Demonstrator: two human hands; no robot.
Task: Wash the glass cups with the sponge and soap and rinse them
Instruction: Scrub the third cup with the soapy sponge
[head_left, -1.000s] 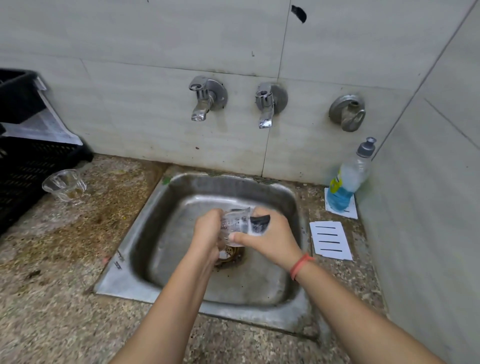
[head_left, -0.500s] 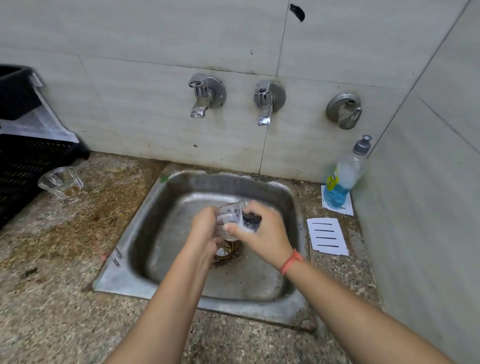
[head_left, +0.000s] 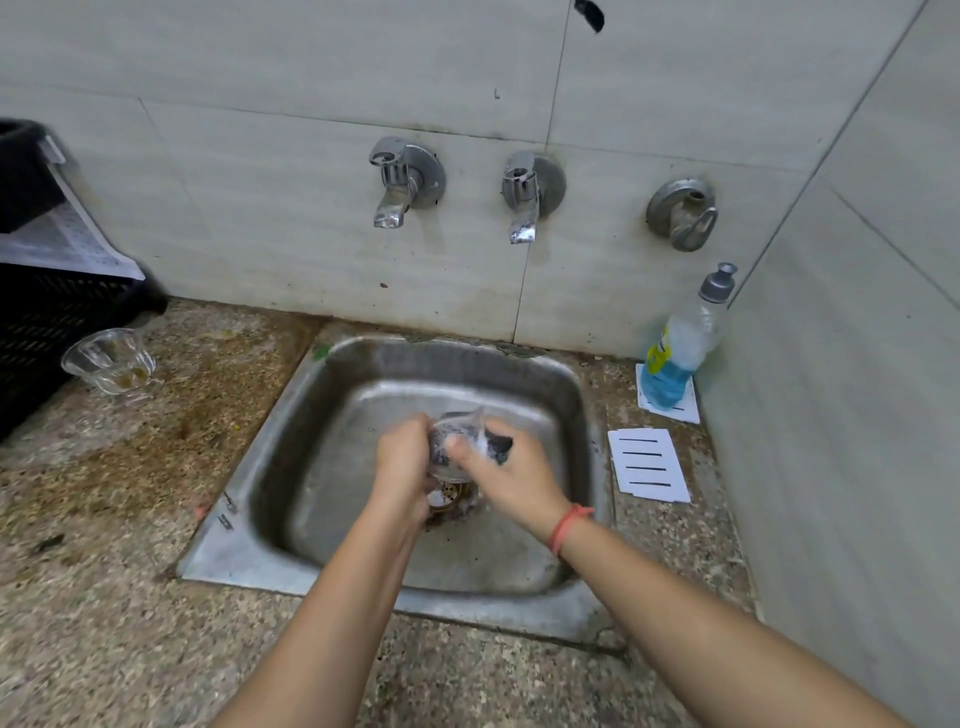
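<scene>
Gripping a glass cup (head_left: 453, 434) over the sink (head_left: 270, 467) drain, the left hand (head_left: 402, 462) curls round it while the right hand (head_left: 514, 486) pinches a dark sponge (head_left: 500, 448) against it; farther left, a second glass cup (head_left: 110, 360) sits on the counter (head_left: 104, 519).

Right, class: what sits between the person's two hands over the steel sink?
In the head view, a clear glass cup and a dark soapy sponge lie between the left hand and right hand.

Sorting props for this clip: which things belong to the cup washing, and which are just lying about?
Job: left hand gripping one glass cup; right hand holding the sponge against it; sink; soap bottle; second glass cup on the counter; taps.
Lying about: white slotted card; black crate; newspaper.
</scene>
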